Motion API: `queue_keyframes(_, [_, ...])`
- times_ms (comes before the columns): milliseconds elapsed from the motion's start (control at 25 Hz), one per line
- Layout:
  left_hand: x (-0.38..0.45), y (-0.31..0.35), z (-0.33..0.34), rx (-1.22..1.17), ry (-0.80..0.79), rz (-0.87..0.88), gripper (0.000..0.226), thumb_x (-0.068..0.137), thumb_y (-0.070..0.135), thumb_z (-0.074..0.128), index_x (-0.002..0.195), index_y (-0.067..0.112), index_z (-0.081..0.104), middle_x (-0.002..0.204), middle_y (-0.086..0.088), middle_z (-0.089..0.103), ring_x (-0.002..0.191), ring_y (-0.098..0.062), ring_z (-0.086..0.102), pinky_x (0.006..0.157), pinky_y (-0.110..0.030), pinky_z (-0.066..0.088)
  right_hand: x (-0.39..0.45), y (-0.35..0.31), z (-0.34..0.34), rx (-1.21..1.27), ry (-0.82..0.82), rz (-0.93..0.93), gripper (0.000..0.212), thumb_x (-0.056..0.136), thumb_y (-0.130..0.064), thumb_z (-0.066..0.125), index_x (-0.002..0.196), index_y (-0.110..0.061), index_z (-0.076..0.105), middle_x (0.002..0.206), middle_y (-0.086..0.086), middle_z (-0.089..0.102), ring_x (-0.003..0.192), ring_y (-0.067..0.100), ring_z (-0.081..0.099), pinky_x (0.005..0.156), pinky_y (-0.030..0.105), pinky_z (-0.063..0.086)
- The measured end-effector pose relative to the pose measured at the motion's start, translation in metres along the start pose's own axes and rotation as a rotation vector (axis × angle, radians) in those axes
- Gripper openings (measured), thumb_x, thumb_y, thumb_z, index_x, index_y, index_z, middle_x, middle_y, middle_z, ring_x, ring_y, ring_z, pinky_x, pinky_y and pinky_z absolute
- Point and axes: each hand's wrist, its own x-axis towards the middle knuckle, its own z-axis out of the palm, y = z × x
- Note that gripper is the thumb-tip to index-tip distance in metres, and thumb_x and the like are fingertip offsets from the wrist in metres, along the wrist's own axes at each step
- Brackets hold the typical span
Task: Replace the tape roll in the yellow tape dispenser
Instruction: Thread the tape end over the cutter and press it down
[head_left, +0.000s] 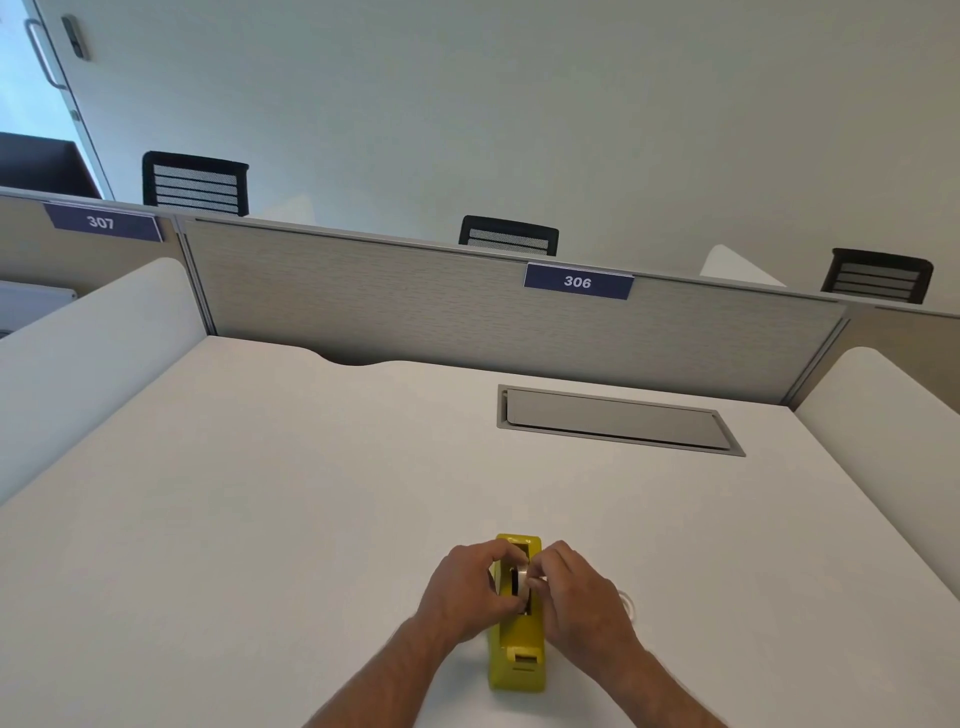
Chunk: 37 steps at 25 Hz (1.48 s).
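Gripping the tape roll from both sides, left hand and right hand, inside yellow dispenser

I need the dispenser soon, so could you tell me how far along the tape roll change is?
Midway, it seems. Both hands, left hand and right hand, pinch a tape roll at the slot of the yellow dispenser. Whether it is going in or coming out cannot be told. Another roll seems to lie beside the right hand. Seating the roll and threading tape to the cutter remain.
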Motion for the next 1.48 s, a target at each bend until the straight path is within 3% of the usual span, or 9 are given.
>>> queue_keyframes(200, [0.001, -0.001, 0.000, -0.037, -0.013, 0.024, 0.043, 0.066, 0.036, 0.079, 0.108, 0.036, 0.068, 0.104, 0.017, 0.071, 0.072, -0.008, 0.061, 0.075, -0.026, 0.058, -0.001, 0.000, -0.004, -0.013, -0.010, 0.009, 0.006, 0.097, -0.024, 0.053, 0.092, -0.022, 0.056, 0.092, -0.008, 0.056, 0.080, 0.013, 0.055, 0.054, 0.032, 0.053])
queue_keyframes(320, [-0.001, -0.007, 0.000, -0.058, -0.023, 0.097, 0.057, 0.067, 0.032, 0.077, 0.122, 0.036, 0.062, 0.126, 0.018, 0.063, 0.089, -0.007, 0.062, 0.083, -0.029, 0.058, -0.006, -0.001, -0.002, -0.007, -0.041, 0.008, 0.007, 0.096, -0.024, 0.049, 0.093, -0.023, 0.055, 0.093, -0.008, 0.054, 0.082, 0.012, 0.053, 0.059, 0.033, 0.053])
queue_keyframes(440, [-0.004, -0.018, 0.002, -0.054, -0.053, 0.098, 0.082, 0.072, 0.031, 0.080, 0.146, 0.033, 0.045, 0.150, 0.026, 0.036, 0.113, -0.003, 0.056, 0.091, -0.021, 0.055, -0.010, -0.004, -0.001, -0.003, -0.062, 0.005, 0.006, 0.096, -0.025, 0.050, 0.093, -0.023, 0.055, 0.094, -0.009, 0.055, 0.083, 0.011, 0.053, 0.060, 0.034, 0.054])
queue_keyframes(600, [-0.004, -0.024, 0.003, 0.053, -0.103, 0.072, 0.085, 0.079, 0.045, 0.076, 0.152, 0.039, 0.033, 0.151, 0.039, 0.019, 0.100, -0.002, 0.059, 0.091, -0.018, 0.051, -0.016, -0.007, 0.001, -0.009, -0.090, 0.006, 0.006, 0.097, -0.027, 0.049, 0.092, -0.026, 0.053, 0.092, -0.011, 0.053, 0.082, 0.009, 0.049, 0.059, 0.028, 0.049])
queue_keyframes(840, [-0.006, -0.025, 0.001, 0.173, -0.115, 0.070, 0.085, 0.081, 0.056, 0.067, 0.153, 0.047, 0.023, 0.153, 0.045, 0.010, 0.090, 0.004, 0.054, 0.092, -0.021, 0.047, -0.023, -0.011, 0.000, -0.018, -0.129, 0.003, 0.008, 0.098, -0.032, 0.047, 0.095, -0.027, 0.052, 0.094, -0.010, 0.053, 0.078, 0.007, 0.040, 0.053, 0.012, 0.026])
queue_keyframes(1280, [-0.004, -0.027, 0.002, 0.211, -0.122, 0.060, 0.087, 0.080, 0.055, 0.068, 0.152, 0.048, 0.021, 0.158, 0.040, 0.014, 0.090, 0.002, 0.054, 0.096, -0.027, 0.051, -0.037, -0.016, -0.004, -0.026, -0.190, 0.015, 0.009, 0.099, -0.034, 0.044, 0.100, -0.028, 0.051, 0.100, -0.011, 0.054, 0.081, 0.005, 0.041, 0.053, 0.010, 0.026])
queue_keyframes(1480, [-0.005, -0.025, 0.002, 0.218, -0.124, 0.055, 0.086, 0.082, 0.054, 0.069, 0.153, 0.047, 0.021, 0.159, 0.038, 0.014, 0.091, 0.001, 0.054, 0.098, -0.030, 0.052, -0.047, -0.020, -0.002, -0.023, -0.250, 0.031, 0.005, 0.097, -0.033, 0.045, 0.094, -0.034, 0.042, 0.098, -0.012, 0.051, 0.080, 0.009, 0.041, 0.055, 0.012, 0.029])
